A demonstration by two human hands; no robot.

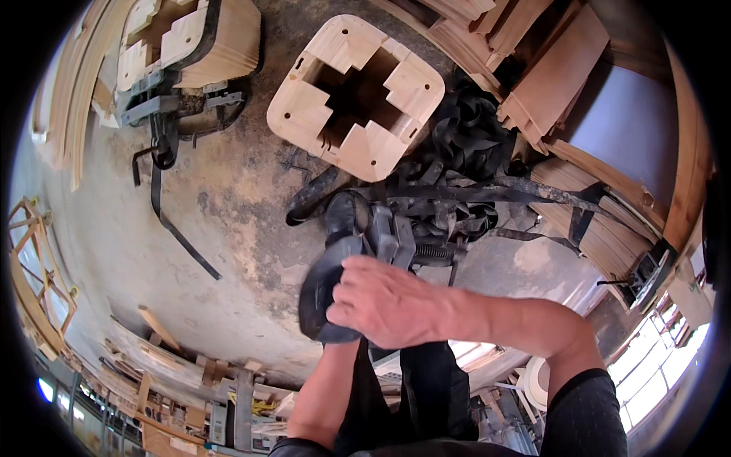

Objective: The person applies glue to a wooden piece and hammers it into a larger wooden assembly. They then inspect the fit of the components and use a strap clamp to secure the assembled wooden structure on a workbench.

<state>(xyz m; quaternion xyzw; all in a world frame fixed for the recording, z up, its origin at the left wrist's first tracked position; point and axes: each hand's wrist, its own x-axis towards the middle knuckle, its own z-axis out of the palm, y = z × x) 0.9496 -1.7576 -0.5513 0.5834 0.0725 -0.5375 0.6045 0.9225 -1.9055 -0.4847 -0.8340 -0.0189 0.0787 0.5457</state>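
Note:
My right hand (388, 301) is curled round a loop of wide black strap (316, 297), its knuckles facing up. Behind that loop my left forearm (327, 388) comes up from below; the left hand itself is hidden by the strap. Just beyond my right hand is a dark grey metal strap tensioner (390, 234) with a threaded spring-like rod (435, 251) at its side. A black shoe (343, 213) shows beside it. Farther off stands a pale wooden block (358, 152) with rounded corners and a cross-shaped opening.
A tangle of black straps (468, 133) lies right of the block. At the upper left, another wooden block (221, 46) has a strap and metal clamp (156, 107) round it. Stacked wooden boards (548, 76) line the right. Wood scraps (217, 371) lie at the lower left.

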